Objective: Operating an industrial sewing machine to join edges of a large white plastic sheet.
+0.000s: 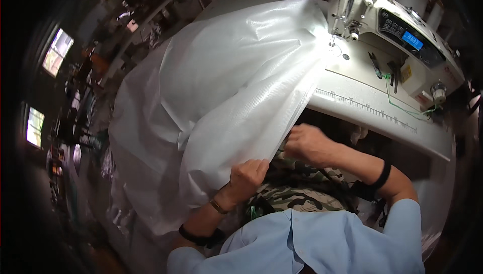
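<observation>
A sewing workshop: an industrial sewing machine on a white counter, with rows of cluttered workstations behind.

far right: white sewing machine on the pale table, its small blue display lit | near its base: dark scissors and a trailing green thread | table front edge: printed ruler strip | far left: bright windows over a dim, cluttered workshop

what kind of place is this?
Most likely a sewing workshop. An industrial sewing machine sits on a white table with a ruler strip along its edge, and both hands, left hand and right hand, grip a big white sheet.
</observation>
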### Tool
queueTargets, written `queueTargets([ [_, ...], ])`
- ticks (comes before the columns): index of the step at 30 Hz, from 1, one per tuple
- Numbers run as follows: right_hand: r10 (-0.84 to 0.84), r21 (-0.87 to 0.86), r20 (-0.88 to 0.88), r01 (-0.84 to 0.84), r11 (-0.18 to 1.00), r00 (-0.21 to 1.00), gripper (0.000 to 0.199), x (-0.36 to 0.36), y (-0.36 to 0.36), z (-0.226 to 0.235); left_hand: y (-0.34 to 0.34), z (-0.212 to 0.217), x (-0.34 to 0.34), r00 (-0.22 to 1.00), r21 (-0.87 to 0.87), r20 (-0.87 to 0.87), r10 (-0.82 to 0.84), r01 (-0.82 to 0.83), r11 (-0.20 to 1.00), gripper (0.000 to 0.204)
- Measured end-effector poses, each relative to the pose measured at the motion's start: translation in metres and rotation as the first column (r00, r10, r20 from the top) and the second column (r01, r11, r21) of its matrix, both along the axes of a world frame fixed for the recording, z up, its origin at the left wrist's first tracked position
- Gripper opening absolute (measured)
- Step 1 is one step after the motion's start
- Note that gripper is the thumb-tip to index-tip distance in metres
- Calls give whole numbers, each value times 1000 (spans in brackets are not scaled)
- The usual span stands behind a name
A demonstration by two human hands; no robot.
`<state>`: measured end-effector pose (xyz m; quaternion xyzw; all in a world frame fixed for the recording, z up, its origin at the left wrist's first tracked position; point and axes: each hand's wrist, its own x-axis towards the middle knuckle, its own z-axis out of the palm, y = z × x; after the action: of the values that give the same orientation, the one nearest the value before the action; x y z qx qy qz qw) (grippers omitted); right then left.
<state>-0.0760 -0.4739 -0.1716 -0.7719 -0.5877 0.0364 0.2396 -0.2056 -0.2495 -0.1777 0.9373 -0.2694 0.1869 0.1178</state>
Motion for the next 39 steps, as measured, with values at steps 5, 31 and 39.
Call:
queueTargets([
  [5,-171,307,233,95,947,957,19,30,-4,39,-9,-11,-9,973,-451,-220,66,-161,878,14],
  [31,-28,55,235,15,998,972,24,33,6,30,-29,-1,0,968,-777,-200,154,-252,576,13],
  [39,-48,77,282,28,997,958,33,65,0,32,-18,15,-1,980,-613,-114,162,-197,765,14],
])
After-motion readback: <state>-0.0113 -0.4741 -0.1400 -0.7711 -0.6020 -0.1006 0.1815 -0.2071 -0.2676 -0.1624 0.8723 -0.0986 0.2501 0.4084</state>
